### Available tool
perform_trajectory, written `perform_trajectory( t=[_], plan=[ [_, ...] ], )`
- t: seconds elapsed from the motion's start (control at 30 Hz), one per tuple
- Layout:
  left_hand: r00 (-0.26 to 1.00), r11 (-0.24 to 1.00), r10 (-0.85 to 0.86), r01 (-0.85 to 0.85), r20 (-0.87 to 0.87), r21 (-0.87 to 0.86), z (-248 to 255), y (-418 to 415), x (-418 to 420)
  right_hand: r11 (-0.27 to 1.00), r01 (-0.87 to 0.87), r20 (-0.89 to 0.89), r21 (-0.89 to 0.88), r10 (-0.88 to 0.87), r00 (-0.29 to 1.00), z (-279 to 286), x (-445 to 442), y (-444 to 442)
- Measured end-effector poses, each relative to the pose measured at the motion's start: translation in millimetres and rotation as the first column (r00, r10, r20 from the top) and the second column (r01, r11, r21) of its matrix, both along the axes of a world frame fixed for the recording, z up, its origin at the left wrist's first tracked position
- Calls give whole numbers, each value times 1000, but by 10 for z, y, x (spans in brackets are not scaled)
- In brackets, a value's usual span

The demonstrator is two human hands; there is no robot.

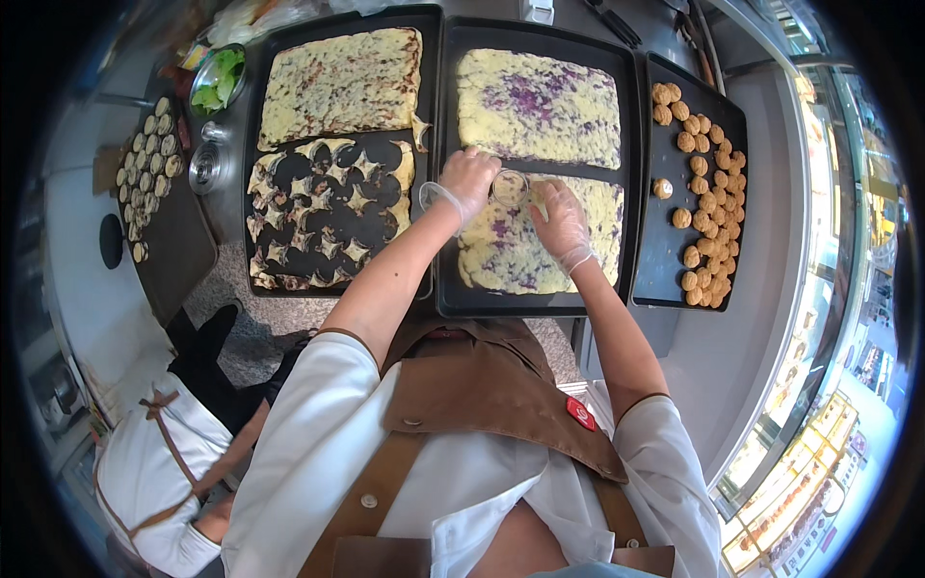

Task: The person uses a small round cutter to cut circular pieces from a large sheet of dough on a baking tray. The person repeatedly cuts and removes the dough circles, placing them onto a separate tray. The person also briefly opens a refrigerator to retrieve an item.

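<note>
A thin round ring cutter [511, 188] rests on the upper part of a pale baked sheet with purple patches [506, 249]. Just left of the ring is my left hand [468, 182] in a clear plastic glove, its fingers curled over the sheet's top edge. My right hand [561, 220], gloved too, lies over the same sheet with thumb and fingertips at the ring's right side. Whether either hand grips the ring is not clear. Above lies a second purple-patched sheet [538, 105], uncut, on the same dark baking tray [452, 300].
A left-hand tray [441, 43] holds a whole browned sheet [340, 87] and star-shaped offcuts [358, 200]. Cream puffs [715, 209] fill part of the right tray [661, 267]. Small round cakes [149, 170], a bowl of lettuce [219, 83] and a bending co-worker [166, 469] are at left.
</note>
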State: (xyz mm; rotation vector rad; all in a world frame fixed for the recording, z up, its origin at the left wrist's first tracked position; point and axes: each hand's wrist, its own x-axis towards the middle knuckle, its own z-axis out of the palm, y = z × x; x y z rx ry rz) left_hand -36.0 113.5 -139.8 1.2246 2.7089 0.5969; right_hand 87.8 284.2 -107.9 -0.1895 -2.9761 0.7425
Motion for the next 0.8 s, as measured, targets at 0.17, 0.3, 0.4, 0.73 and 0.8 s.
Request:
perform_trajectory(
  t=[0.17, 0.3, 0.4, 0.73, 0.8],
  plan=[
    [993, 994, 92, -87, 75, -62, 28, -47, 47, 999, 25, -77, -32, -28, 997, -84, 59, 10],
    [979, 977, 202, -200, 11, -70, 126, -88, 95, 996, 48, -91, -73, -54, 994, -96, 55, 25],
    [971, 956, 233, -219, 51, -197, 157, -139, 113, 997, 56, -88, -44, -60, 994, -69, 5, 3],
    [979, 981, 177, -185, 103, 67, 164, -119, 222, 973, -183, -119, 141, 200, 973, 15, -204, -38],
    [985, 958, 164, -146, -54, 248, 32, -124, 250, 883, -261, -26, 391, 294, 955, -253, -319, 59]
  ],
)
